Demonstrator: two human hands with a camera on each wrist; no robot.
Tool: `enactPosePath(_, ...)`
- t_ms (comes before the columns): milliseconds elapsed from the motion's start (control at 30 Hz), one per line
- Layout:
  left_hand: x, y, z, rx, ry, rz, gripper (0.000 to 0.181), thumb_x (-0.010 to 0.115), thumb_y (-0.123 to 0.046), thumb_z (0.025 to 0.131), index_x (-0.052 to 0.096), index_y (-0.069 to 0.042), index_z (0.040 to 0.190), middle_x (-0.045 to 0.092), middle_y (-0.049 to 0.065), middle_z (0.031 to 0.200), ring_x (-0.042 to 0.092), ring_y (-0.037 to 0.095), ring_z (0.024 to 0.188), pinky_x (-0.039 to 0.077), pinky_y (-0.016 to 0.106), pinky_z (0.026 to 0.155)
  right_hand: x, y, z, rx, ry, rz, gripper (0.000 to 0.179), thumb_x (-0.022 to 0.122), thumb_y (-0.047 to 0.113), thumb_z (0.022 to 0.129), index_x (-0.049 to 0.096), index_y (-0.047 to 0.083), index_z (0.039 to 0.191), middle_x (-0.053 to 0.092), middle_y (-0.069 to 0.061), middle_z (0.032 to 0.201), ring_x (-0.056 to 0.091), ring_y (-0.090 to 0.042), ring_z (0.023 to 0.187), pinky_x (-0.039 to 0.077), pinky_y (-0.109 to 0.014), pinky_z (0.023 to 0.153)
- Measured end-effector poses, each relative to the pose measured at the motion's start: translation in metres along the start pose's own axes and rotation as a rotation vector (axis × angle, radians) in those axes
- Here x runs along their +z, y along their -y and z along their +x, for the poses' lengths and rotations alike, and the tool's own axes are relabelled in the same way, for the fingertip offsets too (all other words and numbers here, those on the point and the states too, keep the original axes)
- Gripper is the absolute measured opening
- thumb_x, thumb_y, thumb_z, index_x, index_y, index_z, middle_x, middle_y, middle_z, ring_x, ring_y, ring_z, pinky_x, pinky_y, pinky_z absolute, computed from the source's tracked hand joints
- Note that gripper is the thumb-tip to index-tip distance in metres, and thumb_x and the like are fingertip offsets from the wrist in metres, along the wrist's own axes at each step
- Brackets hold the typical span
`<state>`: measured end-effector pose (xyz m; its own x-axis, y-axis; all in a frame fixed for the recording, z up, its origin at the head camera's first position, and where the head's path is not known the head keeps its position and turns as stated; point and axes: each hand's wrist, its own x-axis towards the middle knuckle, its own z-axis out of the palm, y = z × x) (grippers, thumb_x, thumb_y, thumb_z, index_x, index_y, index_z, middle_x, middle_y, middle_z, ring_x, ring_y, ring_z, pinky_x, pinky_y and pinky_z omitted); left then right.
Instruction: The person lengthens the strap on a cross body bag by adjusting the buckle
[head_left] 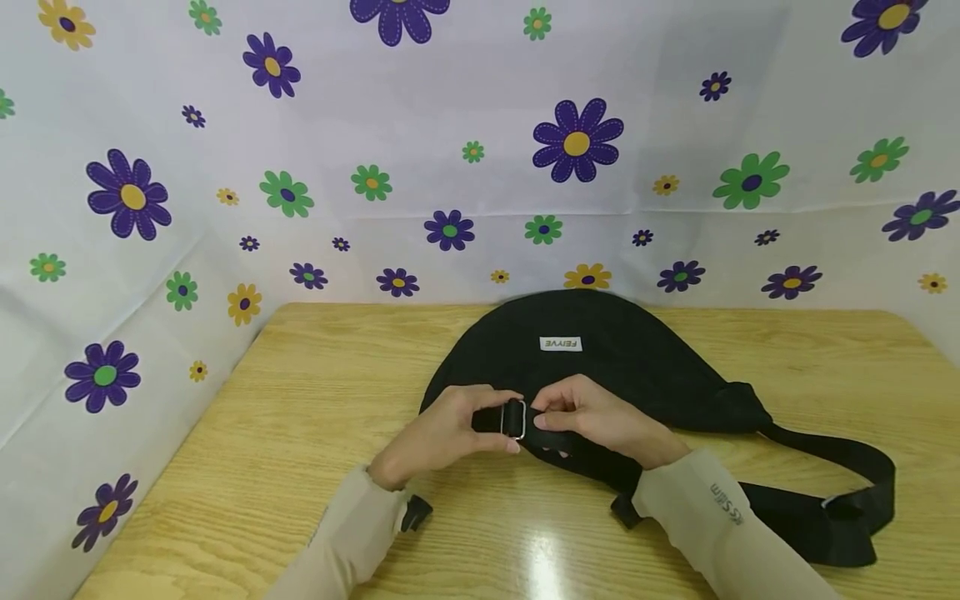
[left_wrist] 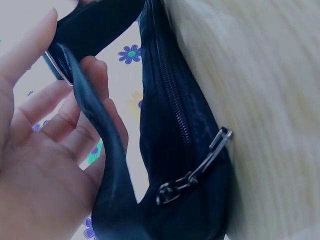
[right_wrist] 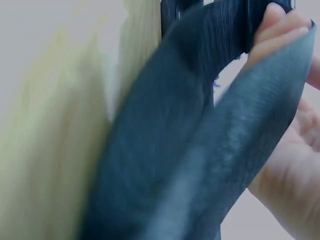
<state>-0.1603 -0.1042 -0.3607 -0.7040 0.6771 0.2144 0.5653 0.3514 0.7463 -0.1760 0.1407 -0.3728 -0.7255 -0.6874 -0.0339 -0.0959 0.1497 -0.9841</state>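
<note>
A black waist bag with a small white label lies on the table, its curved edge toward the back. In front of it, my left hand pinches a metal-framed strap slider between thumb and index finger. The other left fingers are spread behind the black strap in the left wrist view. Just right of the slider, my right hand pinches the webbing between thumb and fingers. In the right wrist view a fold of strap partly hides that hand.
The wooden table meets a flower-printed cloth behind. A strap loop lies at right. Black buckle pieces show beside both sleeves. A zipper with a chain pull runs along the bag.
</note>
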Motion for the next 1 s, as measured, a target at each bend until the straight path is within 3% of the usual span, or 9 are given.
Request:
enactPosePath(267, 0.002, -0.001, 0.002, -0.015, -0.008, -0.092, 0.040, 0.080, -0.014, 0.089, 0.069, -0.006, 0.128, 0.071, 0.000, 0.112, 0.061, 0.011, 0.101, 0.052, 0.043, 0.093, 0.010, 0.000, 0.005, -0.012, -0.058, 0.089, 0.016, 0.052, -0.006, 0.100, 0.062, -0.018, 0.100, 0.068, -0.007, 0.079, 0.060, -0.012, 0.059, 0.052, -0.023, 0.060)
enactPosePath(433, 0.000, 0.000, 0.003, -0.025, -0.001, -0.087, 0.044, 0.079, -0.014, 0.090, 0.067, -0.002, 0.131, 0.070, 0.004, 0.120, 0.062, 0.016, 0.110, 0.050, 0.039, 0.098, -0.006, -0.004, -0.002, -0.009, 0.102, 0.110, 0.019, 0.054, -0.001, 0.102, 0.061, -0.018, 0.105, 0.069, -0.012, 0.085, 0.061, -0.016, 0.065, 0.055, -0.028, 0.064)
enactPosePath(600, -0.002, 0.001, 0.001, -0.062, -0.014, -0.084, 0.052, 0.080, -0.014, 0.089, 0.062, 0.004, 0.135, 0.065, 0.010, 0.132, 0.058, 0.022, 0.126, 0.045, 0.038, 0.106, -0.022, -0.006, -0.011, -0.031, 0.243, 0.026, 0.017, 0.054, -0.001, 0.102, 0.059, -0.017, 0.098, 0.067, -0.020, 0.083, 0.062, -0.018, 0.067, 0.056, -0.031, 0.068)
enactPosePath(833, -0.003, 0.003, 0.000, -0.021, -0.034, -0.119, 0.047, 0.078, -0.012, 0.091, 0.064, 0.001, 0.133, 0.068, 0.007, 0.124, 0.061, 0.017, 0.114, 0.049, 0.041, 0.100, -0.017, -0.002, -0.008, -0.010, 0.163, -0.024, 0.017, 0.056, 0.000, 0.101, 0.061, -0.013, 0.092, 0.068, -0.011, 0.079, 0.061, -0.019, 0.064, 0.055, -0.032, 0.069)
enactPosePath(1000, 0.000, 0.000, 0.001, -0.008, -0.031, -0.120, 0.033, 0.078, -0.011, 0.090, 0.070, -0.005, 0.122, 0.071, 0.001, 0.112, 0.060, 0.012, 0.099, 0.051, 0.034, 0.092, -0.005, 0.002, -0.003, -0.056, 0.109, 0.013, 0.014, 0.054, -0.003, 0.101, 0.062, -0.012, 0.093, 0.066, -0.014, 0.079, 0.059, -0.016, 0.063, 0.053, -0.028, 0.063)
